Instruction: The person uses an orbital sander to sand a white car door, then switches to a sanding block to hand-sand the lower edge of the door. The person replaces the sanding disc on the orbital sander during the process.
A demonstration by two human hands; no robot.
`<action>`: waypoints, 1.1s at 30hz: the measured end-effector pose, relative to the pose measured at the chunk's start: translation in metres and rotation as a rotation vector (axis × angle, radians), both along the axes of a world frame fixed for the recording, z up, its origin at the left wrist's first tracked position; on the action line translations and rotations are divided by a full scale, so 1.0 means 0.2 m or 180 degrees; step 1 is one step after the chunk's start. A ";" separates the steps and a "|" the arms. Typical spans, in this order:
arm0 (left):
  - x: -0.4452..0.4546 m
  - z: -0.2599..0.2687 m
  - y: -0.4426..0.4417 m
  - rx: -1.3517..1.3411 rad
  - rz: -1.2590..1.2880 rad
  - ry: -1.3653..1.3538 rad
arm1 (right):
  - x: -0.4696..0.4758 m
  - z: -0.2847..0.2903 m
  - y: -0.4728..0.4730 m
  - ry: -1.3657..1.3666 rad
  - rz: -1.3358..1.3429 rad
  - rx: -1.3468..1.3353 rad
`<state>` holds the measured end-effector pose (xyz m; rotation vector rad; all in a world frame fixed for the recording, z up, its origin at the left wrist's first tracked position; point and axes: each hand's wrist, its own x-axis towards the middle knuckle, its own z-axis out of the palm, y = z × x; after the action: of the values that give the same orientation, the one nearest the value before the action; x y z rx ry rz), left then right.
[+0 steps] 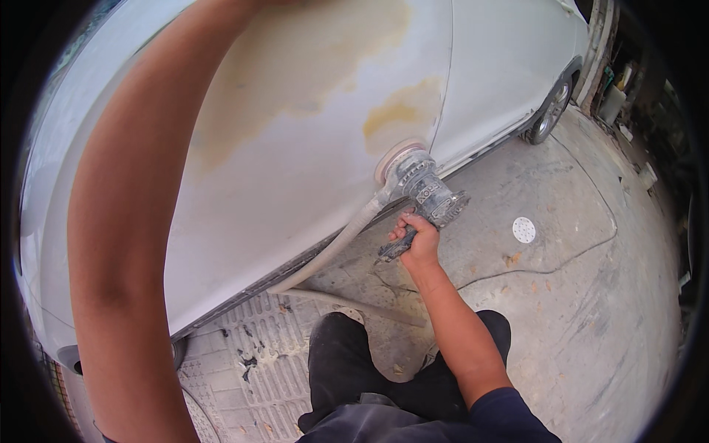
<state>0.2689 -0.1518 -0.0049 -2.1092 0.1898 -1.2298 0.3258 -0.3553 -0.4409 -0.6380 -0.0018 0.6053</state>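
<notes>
My right hand is closed around the black handle of a dusty electric orbital sander. The sander's round pad rests against or very near the lower side of a white car door panel, just below a small yellowish filler patch. A larger tan patch spreads over the panel above. From the sander a pale dust hose runs down along the sill and bends back across the floor. My left arm reaches up across the car on the left; its hand lies beyond the top edge, out of view.
A thin cable snakes over the dusty concrete floor. One perforated white sanding disc lies there, another beside my knee. The car's wheel is at upper right, near clutter along the wall. Patterned tiles cover the lower left.
</notes>
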 end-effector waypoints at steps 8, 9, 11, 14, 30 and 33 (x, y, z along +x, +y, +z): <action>0.01 0.02 -0.01 -0.0005 0.0147 0.0030 | 0.01 0.22 -0.05 -0.1025 -0.0019 -0.0204; 0.01 0.02 -0.02 0.0009 0.0157 -0.0005 | -0.01 0.25 -0.05 -0.1256 0.0011 -0.0352; 0.02 0.02 -0.02 -0.0006 0.0138 -0.0024 | -0.06 0.25 -0.03 -0.1550 0.0013 -0.0587; 0.01 0.02 -0.02 -0.0083 0.0080 0.0044 | -0.16 0.16 0.01 -0.1746 -0.0031 -0.0699; 0.01 0.03 -0.03 0.0015 0.0039 0.0083 | -0.14 0.21 -0.05 -0.2208 -0.0188 -0.1447; 0.00 0.03 -0.03 -0.0023 0.0015 0.0108 | -0.19 0.17 -0.03 -0.1854 -0.0059 -0.1607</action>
<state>0.2693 -0.1579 0.0001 -2.1365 0.1955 -1.1943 0.2875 -0.3620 -0.4069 -1.2868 -0.3975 0.3820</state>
